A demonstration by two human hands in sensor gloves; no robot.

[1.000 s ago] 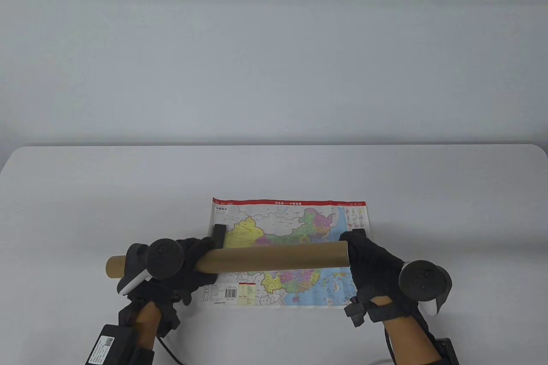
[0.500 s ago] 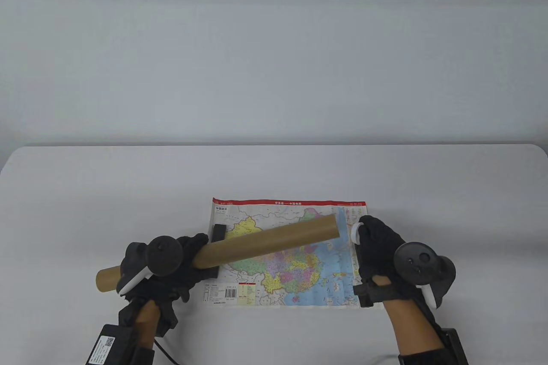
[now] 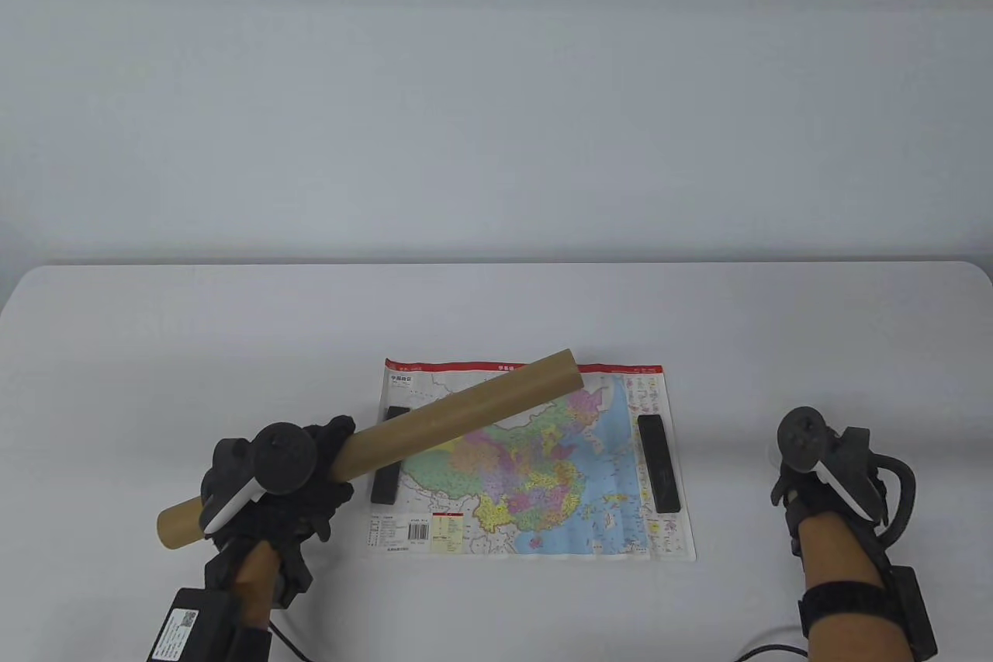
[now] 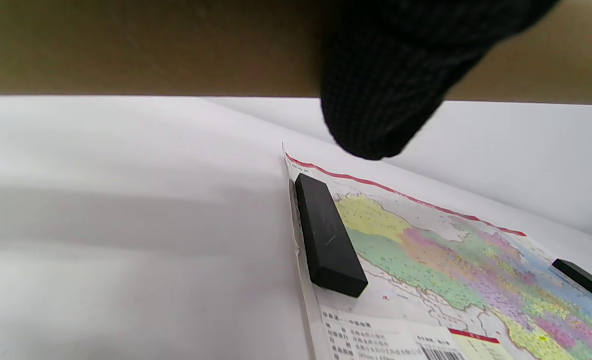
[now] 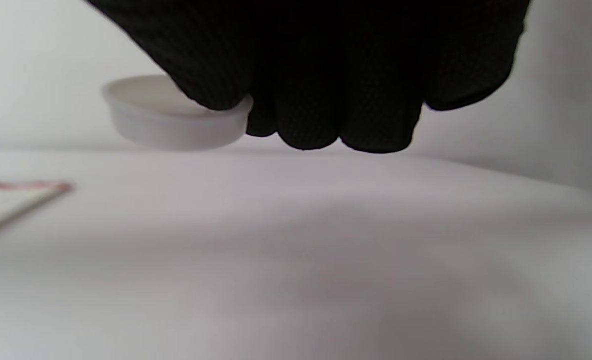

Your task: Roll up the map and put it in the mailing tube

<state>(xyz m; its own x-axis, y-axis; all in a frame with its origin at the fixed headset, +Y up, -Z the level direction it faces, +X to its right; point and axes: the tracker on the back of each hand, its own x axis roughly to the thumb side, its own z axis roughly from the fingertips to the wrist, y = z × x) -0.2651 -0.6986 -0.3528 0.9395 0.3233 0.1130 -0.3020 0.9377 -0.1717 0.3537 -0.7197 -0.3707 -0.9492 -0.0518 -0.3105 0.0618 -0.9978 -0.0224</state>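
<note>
A brown cardboard mailing tube slants from lower left to upper right above the map. My left hand grips it near its lower end; the tube also fills the top of the left wrist view. The colourful map lies flat and unrolled on the table, also in the left wrist view. My right hand is on the table to the right of the map, and its fingers pinch a white plastic tube cap close to the tabletop. The tube's far end is open.
Two black bar weights lie on the map, one at its left edge and one at its right edge. The white table ends against a pale wall behind.
My right hand pulled the white cap off the tube's right end and moved right, off the map. My left hand swung the tube's far end up and back, uncovering the right weight.
</note>
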